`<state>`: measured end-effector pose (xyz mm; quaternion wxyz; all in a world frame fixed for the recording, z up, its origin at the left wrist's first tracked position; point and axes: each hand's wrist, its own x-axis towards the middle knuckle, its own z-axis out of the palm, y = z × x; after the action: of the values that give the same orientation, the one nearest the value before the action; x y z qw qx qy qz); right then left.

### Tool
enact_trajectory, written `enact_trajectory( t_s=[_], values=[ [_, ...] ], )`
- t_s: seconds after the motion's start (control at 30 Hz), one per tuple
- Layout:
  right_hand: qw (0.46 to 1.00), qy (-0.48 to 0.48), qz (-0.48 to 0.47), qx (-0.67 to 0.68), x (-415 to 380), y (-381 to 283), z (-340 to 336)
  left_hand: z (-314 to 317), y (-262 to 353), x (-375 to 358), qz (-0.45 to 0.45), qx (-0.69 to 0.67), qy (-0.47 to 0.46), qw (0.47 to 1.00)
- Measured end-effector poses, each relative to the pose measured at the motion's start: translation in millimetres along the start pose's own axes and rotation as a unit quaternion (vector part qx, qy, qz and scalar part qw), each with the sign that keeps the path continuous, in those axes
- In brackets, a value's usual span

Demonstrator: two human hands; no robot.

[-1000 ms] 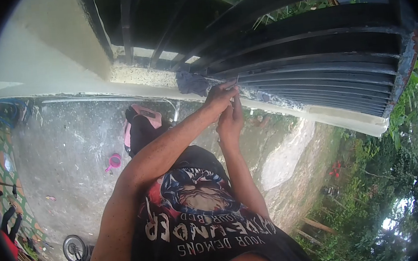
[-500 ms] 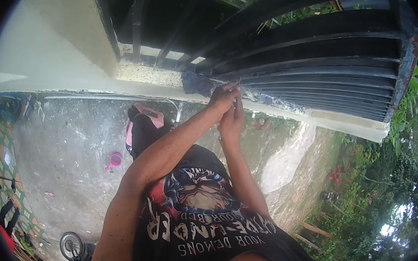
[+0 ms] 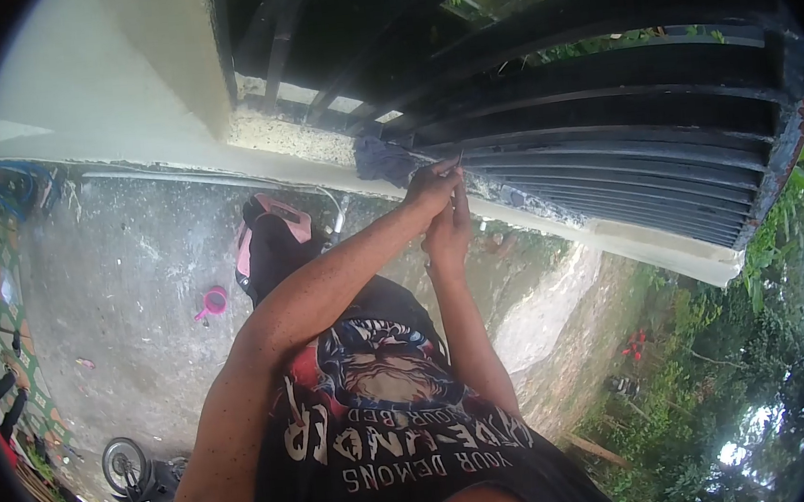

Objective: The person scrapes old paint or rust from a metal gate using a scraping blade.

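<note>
My left hand (image 3: 432,191) is closed at the foot of the dark metal bars (image 3: 624,166), with a thin, dark, pointed thing showing at its fingertips. Just below and touching it is my right hand (image 3: 448,234), its fingers pressed together and pointing up; what it holds, if anything, is hidden. A dark, crumpled cloth (image 3: 385,161) lies on the pale ledge (image 3: 292,144), directly left of my hands.
Below the ledge, a pink dipper (image 3: 212,303) sits on the concrete ground (image 3: 136,274). A pink and black object (image 3: 271,229) is near my legs. A motorcycle (image 3: 140,479) stands at lower left. Plants (image 3: 745,345) grow at right.
The view has shifted slightly, so the bars sit lower and the dipper and motorcycle appear farther left. Both hands keep nearly the same place and pose at the bars.
</note>
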<state>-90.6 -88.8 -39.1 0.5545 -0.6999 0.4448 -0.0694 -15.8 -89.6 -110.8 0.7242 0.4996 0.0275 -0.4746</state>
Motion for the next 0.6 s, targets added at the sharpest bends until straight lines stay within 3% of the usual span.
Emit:
enact_trajectory(
  t_s=[0.1,0.17,0.27,0.3,0.4,0.43,0.47,0.6],
  values=[
    [1.000,0.000,0.019,0.021,9.5,26.0,3.5,-9.5,-37.3,21.6,-0.025,-0.052,0.013,0.998],
    [0.984,0.006,-0.076,-0.158,30.6,62.9,2.0,-18.9,-33.3,19.8,-0.045,-0.032,0.009,0.998],
    [0.980,0.029,-0.151,-0.125,21.3,53.8,-3.8,-10.7,-12.6,1.0,-0.026,-0.039,-0.025,0.999],
    [0.991,0.015,-0.120,-0.055,17.5,50.5,-7.9,-4.5,-8.6,-5.0,-0.018,-0.042,-0.020,0.999],
    [0.992,-0.001,-0.095,-0.079,16.7,32.7,-4.4,-4.4,-18.9,10.7,-0.037,-0.070,0.009,0.997],
    [0.989,0.008,-0.101,-0.104,39.4,65.7,-3.0,-8.6,-6.2,6.7,-0.090,-0.061,0.032,0.994],
    [0.994,-0.033,0.017,-0.098,34.9,47.6,-0.8,-19.3,-44.2,40.4,-0.053,-0.077,0.024,0.995],
    [0.990,0.009,-0.066,-0.121,23.2,52.6,-9.2,-15.4,-16.1,6.7,-0.053,-0.020,-0.017,0.998]
  ],
)
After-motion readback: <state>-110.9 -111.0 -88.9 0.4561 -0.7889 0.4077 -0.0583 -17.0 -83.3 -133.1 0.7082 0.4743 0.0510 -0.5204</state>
